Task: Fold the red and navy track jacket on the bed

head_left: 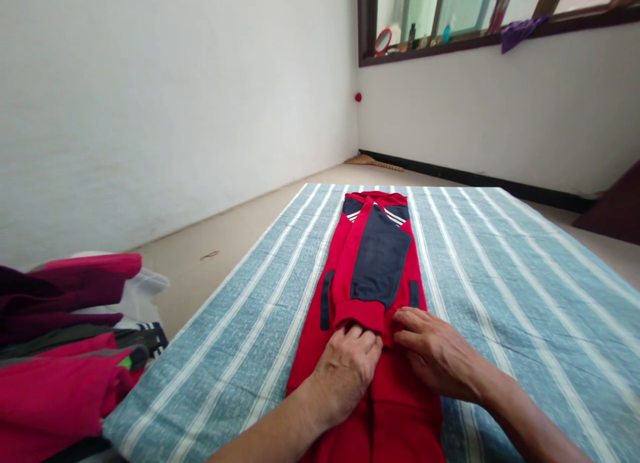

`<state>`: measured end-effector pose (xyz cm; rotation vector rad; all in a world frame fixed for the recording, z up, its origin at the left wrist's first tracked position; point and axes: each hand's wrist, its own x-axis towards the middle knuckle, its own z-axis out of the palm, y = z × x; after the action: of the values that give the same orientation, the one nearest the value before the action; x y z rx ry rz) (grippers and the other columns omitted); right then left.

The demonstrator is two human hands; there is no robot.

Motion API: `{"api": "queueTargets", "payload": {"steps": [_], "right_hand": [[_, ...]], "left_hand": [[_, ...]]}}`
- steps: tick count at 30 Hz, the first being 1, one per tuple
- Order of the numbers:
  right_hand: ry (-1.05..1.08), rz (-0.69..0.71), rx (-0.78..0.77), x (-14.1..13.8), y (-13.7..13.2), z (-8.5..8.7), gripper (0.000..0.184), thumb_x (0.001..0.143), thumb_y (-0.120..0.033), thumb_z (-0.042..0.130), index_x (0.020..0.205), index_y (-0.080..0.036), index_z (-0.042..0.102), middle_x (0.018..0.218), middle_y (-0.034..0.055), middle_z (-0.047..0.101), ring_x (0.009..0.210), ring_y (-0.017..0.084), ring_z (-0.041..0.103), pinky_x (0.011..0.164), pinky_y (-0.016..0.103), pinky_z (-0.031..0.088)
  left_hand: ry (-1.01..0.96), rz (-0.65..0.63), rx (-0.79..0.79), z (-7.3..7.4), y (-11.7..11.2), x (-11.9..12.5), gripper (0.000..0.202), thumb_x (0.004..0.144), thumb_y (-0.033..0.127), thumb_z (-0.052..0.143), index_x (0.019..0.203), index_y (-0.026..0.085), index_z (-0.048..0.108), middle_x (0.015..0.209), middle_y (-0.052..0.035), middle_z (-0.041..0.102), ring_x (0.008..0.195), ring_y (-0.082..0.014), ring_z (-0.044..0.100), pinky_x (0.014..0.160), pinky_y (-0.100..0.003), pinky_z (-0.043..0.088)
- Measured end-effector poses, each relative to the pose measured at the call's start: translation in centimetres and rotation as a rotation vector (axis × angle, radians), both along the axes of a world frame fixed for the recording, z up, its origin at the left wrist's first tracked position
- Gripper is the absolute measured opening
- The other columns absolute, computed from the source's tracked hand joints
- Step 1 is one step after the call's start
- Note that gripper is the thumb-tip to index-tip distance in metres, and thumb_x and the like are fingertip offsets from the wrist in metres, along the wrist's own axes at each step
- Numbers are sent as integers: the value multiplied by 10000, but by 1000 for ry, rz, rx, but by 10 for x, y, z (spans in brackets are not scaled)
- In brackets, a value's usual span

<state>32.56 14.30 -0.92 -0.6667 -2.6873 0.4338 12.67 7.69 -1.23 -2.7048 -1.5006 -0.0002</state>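
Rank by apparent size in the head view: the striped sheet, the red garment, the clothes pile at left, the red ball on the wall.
1. striped sheet
2. red garment and clothes pile: look alike; the pile is nearer and cut off, so unranked
3. red ball

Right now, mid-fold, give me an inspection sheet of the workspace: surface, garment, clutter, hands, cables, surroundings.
Surface: blue-and-white striped cloth, spread flat on the floor.
Job's things: red garment with navy panels, folded into a narrow strip lying lengthwise on the cloth.
Clutter: pile of clothes at the left, off the cloth's edge.
Hands: left hand on the garment, fingers bent at a sleeve cuff, grip unclear; right hand flat beside it, palm down.
Cables: nothing seen.
Surroundings: white walls; window sill with small items; broom by the far wall.
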Motion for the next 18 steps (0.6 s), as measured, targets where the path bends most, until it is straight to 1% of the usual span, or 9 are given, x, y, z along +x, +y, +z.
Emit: {"api": "queueTargets", "payload": {"steps": [4,9,13,15,18], "right_hand": [[10,12,12,0,3,0,262,750,-16,455,870,-192,608,987,75,576,939,203,521,830,337,429],[-72,10,28,-3,6,-2,172,860,-65,464,786,-177,572,887,61,574,851,185,510,773,316,411],[-160,12,79,-9,8,1,163,883,-95,507,746,-174,548,832,43,567,787,183,480,710,312,386],[-180,16,102,-11,10,2,164,883,-103,519,738,-175,544,820,38,564,764,182,466,685,312,376],[-174,35,96,-10,12,2,155,866,-80,513,744,-172,538,816,41,566,756,179,461,677,311,373]], "left_hand": [[58,-30,9,2,0,3,224,941,159,455,1143,125,544,970,-50,601,877,-227,519,742,-372,450],[87,-70,53,1,1,4,214,921,137,491,1119,96,561,995,-63,587,921,-227,502,816,-361,458],[95,-73,43,-1,-1,8,173,894,116,529,1054,94,589,962,-60,587,856,-218,508,767,-339,477],[114,-66,29,1,-3,12,152,876,92,536,1015,88,598,943,-64,585,830,-219,510,735,-336,486],[111,-39,10,4,-5,16,141,864,59,514,975,97,593,919,-61,574,815,-220,512,695,-326,493]]}}
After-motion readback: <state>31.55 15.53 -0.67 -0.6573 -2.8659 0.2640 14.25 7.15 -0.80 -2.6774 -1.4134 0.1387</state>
